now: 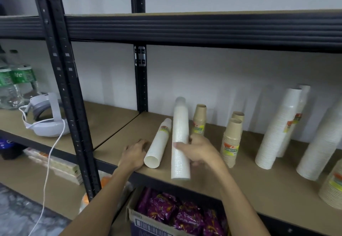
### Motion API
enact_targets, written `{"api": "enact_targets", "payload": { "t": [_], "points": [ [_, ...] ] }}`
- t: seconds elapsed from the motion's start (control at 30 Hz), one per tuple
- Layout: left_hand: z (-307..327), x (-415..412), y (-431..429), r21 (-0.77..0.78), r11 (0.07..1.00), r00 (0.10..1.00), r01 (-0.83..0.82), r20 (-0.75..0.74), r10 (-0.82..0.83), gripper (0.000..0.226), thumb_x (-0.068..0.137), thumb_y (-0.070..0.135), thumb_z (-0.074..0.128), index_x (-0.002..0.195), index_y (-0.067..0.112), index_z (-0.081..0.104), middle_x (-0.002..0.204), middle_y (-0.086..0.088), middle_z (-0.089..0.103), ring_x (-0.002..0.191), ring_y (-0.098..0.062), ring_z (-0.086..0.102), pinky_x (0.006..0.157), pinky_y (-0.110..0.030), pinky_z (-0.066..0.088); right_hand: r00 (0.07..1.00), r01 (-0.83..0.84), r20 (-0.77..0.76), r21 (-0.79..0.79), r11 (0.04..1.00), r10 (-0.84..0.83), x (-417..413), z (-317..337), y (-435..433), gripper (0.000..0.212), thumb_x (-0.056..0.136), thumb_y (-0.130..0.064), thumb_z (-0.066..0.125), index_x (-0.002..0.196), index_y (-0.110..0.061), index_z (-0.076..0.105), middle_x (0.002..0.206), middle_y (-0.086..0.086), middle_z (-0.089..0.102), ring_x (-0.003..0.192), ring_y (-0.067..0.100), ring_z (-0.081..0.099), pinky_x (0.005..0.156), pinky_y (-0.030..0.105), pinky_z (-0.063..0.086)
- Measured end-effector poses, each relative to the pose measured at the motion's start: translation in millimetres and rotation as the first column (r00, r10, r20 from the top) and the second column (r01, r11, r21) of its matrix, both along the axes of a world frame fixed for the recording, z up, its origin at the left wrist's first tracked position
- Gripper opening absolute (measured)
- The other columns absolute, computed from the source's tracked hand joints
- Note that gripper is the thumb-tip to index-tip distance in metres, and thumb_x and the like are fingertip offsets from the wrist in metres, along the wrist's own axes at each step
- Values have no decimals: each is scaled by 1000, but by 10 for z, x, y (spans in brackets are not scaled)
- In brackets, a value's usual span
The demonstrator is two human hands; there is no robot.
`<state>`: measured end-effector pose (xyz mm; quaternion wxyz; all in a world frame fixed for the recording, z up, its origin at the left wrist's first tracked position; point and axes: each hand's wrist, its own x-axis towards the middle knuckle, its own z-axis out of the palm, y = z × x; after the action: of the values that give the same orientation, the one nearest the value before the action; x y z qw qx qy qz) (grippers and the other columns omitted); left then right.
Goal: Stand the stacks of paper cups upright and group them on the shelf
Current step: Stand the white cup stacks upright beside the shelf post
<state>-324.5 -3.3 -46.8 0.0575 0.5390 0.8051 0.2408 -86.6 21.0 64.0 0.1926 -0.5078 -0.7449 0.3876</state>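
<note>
Holding a tall white cup stack [180, 143] upright, right grip [196, 150] closed; left grip [134, 152] open beside a lying stack [158, 143].

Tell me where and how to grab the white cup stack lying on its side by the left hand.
Grip the lying white stack around its middle, coming from the left with the left hand already beside it. It is a long tapered tube, open mouth toward the shelf edge, so a wraparound mid-grip likely tips it upright.
</note>
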Motion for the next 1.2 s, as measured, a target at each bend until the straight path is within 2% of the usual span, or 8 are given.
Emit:
{"api": "enact_targets", "payload": {
  "t": [0.13, 0.4, 0.63, 0.8, 0.9, 1.0, 1.1, 1.2],
  "points": [
    [45, 28, -19, 15, 999, 999, -35, 29, 35, 55, 92, 17, 40, 145, 28, 38, 147, 3, 47, 131, -24, 45, 109, -40, 29, 971, 139, -230, 300, 944, -70, 2, 28, 200, 53, 84, -35, 74, 128, -17, 50, 125, 4, 63, 112, 26, 61, 95, 42, 51],
    [37, 47, -29, 29, 999, 997, -34, 64, 32, 59, 88, 13, 38, 145, 27, 39, 148, 0, 46, 134, -25, 43, 112, -41, 29, 896, 251, -428, 270, 930, -117, -70, -677, 403, 61, 90, -29, 69, 143, -23, 41, 125, 1, 66, 116, 21, 62, 98, 40, 49],
    [72, 32, -76, -49, 998, 998, 49, 31, -48, 50, 96, 21, 35, 146, 22, 38, 154, 1, 36, 139, -21, 34, 115, -39, 23, 877, 279, -452, 198, 939, -165, -65, -747, 295, 66, 87, -32, 73, 144, -18, 42, 126, 3, 64, 115, 23, 62, 97, 41, 51],
    [119, -125, -112, -212, 973, 991, 91, -76, -109, 53, 103, 44, 23, 153, 27, 23, 162, 5, 16, 149, -14, 11, 120, -42, 7, 904, 361, -337, 276, 891, -262, -156, -751, -251, 49, 85, -53, 66, 112, -12, 57, 101, 3, 63, 97, 24, 62, 75, 33, 48],
    [116, -151, -194, -185, 982, 993, 38, -102, -58, 56, 101, 49, 23, 152, 28, 24, 162, 5, 16, 149, -16, 11, 120, -45, 8, 989, 144, 20, 92, 985, -146, -409, -635, -254, 70, 81, -73, 55, 106, -7, 55, 100, 6, 63, 77, 18, 58, 53, 27, 38],
    [100, -94, -252, -58, 997, 998, -46, -53, 43, 52, 99, 41, 33, 147, 23, 35, 157, 1, 32, 145, -18, 25, 118, -43, 14, 985, 98, 146, -33, 995, -92, -569, -498, -130, 56, 81, -62, 62, 88, -7, 57, 96, 9, 67, 66, 20, 64, 55, 28, 52],
    [167, -57, -282, 2, 989, 989, -146, 31, 146, 49, 94, 29, 40, 141, 19, 42, 147, -5, 46, 134, -26, 41, 115, -41, 23, 995, -52, -94, -383, 923, 17, -538, -389, -89, 31, 83, -34, 70, 96, -10, 56, 101, 11, 65, 77, 23, 71, 68, 30, 61],
    [243, -192, -244, -77, 990, 989, -121, 82, 127, 52, 92, 30, 42, 143, 21, 39, 150, -4, 41, 134, -27, 40, 112, -44, 28, 887, -357, -457, -601, 715, 59, -520, -353, -93, 46, 84, -23, 74, 120, -2, 55, 112, 19, 67, 96, 29, 72, 80, 37, 61]
  ]
}}
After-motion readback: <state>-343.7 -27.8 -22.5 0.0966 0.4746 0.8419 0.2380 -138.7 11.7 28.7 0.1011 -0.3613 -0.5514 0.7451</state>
